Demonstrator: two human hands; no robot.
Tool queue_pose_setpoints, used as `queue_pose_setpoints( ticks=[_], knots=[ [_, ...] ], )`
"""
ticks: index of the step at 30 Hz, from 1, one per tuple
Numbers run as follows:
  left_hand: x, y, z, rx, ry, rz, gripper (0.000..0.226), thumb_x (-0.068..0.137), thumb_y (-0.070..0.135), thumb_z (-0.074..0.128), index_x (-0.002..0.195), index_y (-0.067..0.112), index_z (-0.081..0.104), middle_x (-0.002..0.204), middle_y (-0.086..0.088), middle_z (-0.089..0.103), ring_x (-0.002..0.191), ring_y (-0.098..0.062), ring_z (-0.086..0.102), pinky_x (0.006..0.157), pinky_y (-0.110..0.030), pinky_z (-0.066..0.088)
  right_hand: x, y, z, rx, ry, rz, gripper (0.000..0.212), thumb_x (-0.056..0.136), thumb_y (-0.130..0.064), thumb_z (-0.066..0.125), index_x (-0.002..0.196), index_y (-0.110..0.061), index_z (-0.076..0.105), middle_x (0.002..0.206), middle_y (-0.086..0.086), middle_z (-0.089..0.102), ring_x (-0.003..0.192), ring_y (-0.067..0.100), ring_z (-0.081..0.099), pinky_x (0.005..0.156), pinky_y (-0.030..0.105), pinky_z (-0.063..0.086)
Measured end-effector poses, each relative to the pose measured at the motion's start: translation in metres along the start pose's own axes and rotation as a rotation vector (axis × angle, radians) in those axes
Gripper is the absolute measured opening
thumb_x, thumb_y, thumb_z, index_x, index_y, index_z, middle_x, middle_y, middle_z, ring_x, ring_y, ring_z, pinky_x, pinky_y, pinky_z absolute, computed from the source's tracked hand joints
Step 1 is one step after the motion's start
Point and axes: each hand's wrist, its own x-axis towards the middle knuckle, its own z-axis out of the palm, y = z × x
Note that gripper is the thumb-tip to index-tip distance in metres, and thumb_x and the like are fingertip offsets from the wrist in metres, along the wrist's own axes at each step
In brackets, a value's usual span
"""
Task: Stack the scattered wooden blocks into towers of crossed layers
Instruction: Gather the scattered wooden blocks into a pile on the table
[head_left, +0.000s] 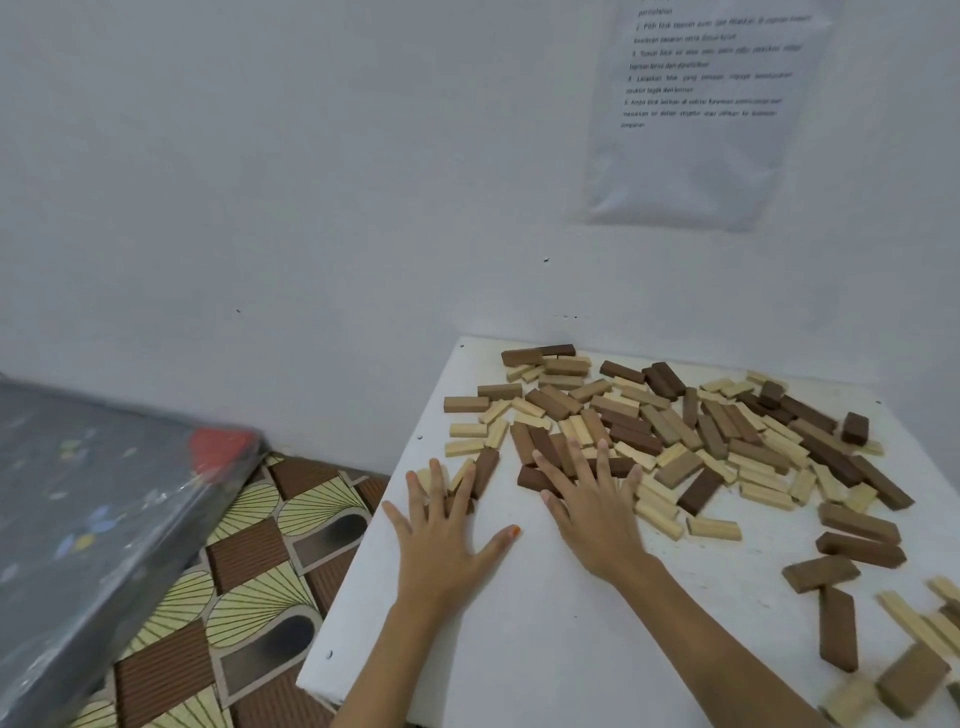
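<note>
Several wooden blocks (675, 431) in pale, tan and dark brown lie scattered flat across the far half of a white table (519, 623). No tower stands anywhere in view. My left hand (441, 535) lies flat on the table with fingers spread, its fingertips over a few pale blocks and next to a dark brown block (485, 470). My right hand (592, 509) also lies flat with straight fingers, resting on dark brown blocks (535, 475) at the near edge of the pile. More blocks (857, 540) lie loose at the right.
The table stands against a white wall with a printed sheet (701, 104) taped up. A patterned floor (234, 571) lies left of the table. A grey plastic-wrapped slab (93, 509) leans at the far left. The table's left edge runs close to my left hand.
</note>
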Motion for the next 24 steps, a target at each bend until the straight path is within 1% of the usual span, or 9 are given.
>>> queue_pose_setpoints(
  ticks=[1, 2, 3, 5, 6, 7, 11, 20, 24],
  knots=[
    [0.005, 0.002, 0.0, -0.005, -0.001, 0.004, 0.089, 0.077, 0.085, 0.019, 0.151, 0.043, -0.009, 0.158, 0.006, -0.026, 0.143, -0.024, -0.031, 0.112, -0.058, -0.02, 0.003, 0.001, -0.001, 0.001, -0.018, 0.011, 0.081, 0.074, -0.066, -0.025, 0.148, -0.048, 0.001, 0.163, 0.004, 0.001, 0.147, 0.04, -0.005, 0.108, 0.071, 0.001],
    [0.01, 0.003, 0.001, -0.004, -0.001, 0.012, 0.088, 0.078, 0.084, 0.019, 0.151, 0.043, -0.008, 0.158, 0.007, -0.026, 0.144, -0.024, -0.03, 0.112, -0.058, -0.021, 0.004, 0.0, -0.004, 0.0, -0.035, 0.023, 0.081, 0.076, -0.068, -0.026, 0.148, -0.049, 0.005, 0.162, 0.005, 0.008, 0.147, 0.042, 0.001, 0.107, 0.072, 0.006],
    [0.015, 0.005, 0.001, -0.001, -0.001, 0.021, 0.086, 0.079, 0.083, 0.02, 0.151, 0.044, -0.008, 0.157, 0.009, -0.025, 0.144, -0.023, -0.029, 0.111, -0.059, -0.021, 0.005, 0.0, -0.007, -0.012, -0.059, 0.038, 0.076, 0.082, -0.066, -0.023, 0.147, -0.049, 0.013, 0.16, 0.007, 0.022, 0.145, 0.044, 0.013, 0.104, 0.075, 0.014],
    [0.025, 0.008, 0.004, -0.007, 0.004, 0.047, 0.084, 0.081, 0.082, 0.022, 0.15, 0.045, -0.008, 0.157, 0.01, -0.024, 0.144, -0.022, -0.028, 0.11, -0.059, -0.02, 0.007, 0.001, -0.007, -0.007, -0.08, 0.077, 0.062, 0.096, -0.058, -0.004, 0.14, -0.048, 0.039, 0.143, 0.01, 0.05, 0.132, 0.046, 0.042, 0.091, 0.077, 0.033],
    [0.03, 0.01, 0.006, -0.008, 0.005, 0.061, 0.083, 0.082, 0.081, 0.023, 0.15, 0.045, -0.008, 0.158, 0.01, -0.024, 0.144, -0.022, -0.028, 0.11, -0.058, -0.02, 0.009, 0.002, -0.006, -0.013, -0.073, 0.083, 0.059, 0.098, -0.055, 0.002, 0.137, -0.046, 0.046, 0.137, 0.01, 0.057, 0.126, 0.046, 0.049, 0.087, 0.076, 0.037],
    [0.035, 0.013, 0.008, -0.003, 0.004, 0.074, 0.082, 0.083, 0.08, 0.024, 0.15, 0.045, -0.008, 0.158, 0.01, -0.024, 0.144, -0.022, -0.029, 0.11, -0.057, -0.021, 0.01, 0.003, -0.004, -0.015, -0.065, 0.084, 0.058, 0.099, -0.054, 0.004, 0.135, -0.045, 0.049, 0.134, 0.01, 0.059, 0.124, 0.046, 0.051, 0.085, 0.076, 0.038],
    [0.053, 0.022, 0.011, -0.017, -0.01, 0.098, 0.081, 0.086, 0.078, 0.028, 0.151, 0.045, -0.007, 0.159, 0.012, -0.02, 0.143, -0.024, -0.031, 0.111, -0.053, -0.022, 0.012, 0.006, -0.003, -0.012, -0.026, 0.099, 0.056, 0.1, -0.055, 0.006, 0.137, -0.046, 0.047, 0.136, 0.01, 0.058, 0.125, 0.047, 0.049, 0.088, 0.075, 0.036],
    [0.083, 0.031, 0.016, -0.05, -0.031, 0.162, 0.083, 0.081, 0.081, 0.018, 0.152, 0.043, -0.003, 0.159, 0.015, -0.019, 0.143, -0.023, -0.032, 0.109, -0.049, -0.026, 0.016, 0.024, 0.003, 0.039, 0.008, 0.153, 0.053, 0.1, -0.056, 0.008, 0.142, -0.046, 0.039, 0.142, 0.006, 0.052, 0.132, 0.042, 0.044, 0.095, 0.072, 0.033],
    [0.09, 0.038, 0.016, -0.063, -0.067, 0.148, 0.081, 0.084, 0.078, 0.017, 0.152, 0.042, -0.007, 0.159, 0.013, -0.02, 0.142, -0.023, -0.033, 0.111, -0.053, -0.024, 0.018, 0.03, 0.006, 0.045, 0.009, 0.144, 0.051, 0.1, -0.057, 0.013, 0.145, -0.045, 0.033, 0.146, 0.003, 0.048, 0.136, 0.039, 0.04, 0.099, 0.07, 0.031]
  ],
)
